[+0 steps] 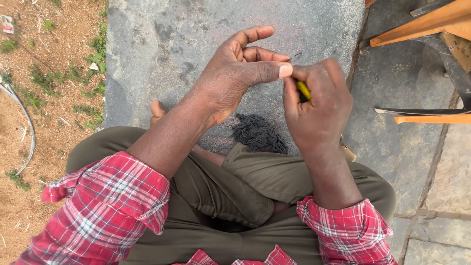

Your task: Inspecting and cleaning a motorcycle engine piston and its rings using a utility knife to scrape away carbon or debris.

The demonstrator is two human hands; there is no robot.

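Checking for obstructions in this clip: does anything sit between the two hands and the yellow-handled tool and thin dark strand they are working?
Nothing visible does. The right hand already wraps the yellow-handled tool, and the left hand pinches right at it, where a thin dark strand sticks up. The dark yarn bundle lies below, clear of both.

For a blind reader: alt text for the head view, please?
A seated person's left hand and right hand meet over a grey stone slab, the right gripping a small yellow tool; a dark yarn clump lies below.
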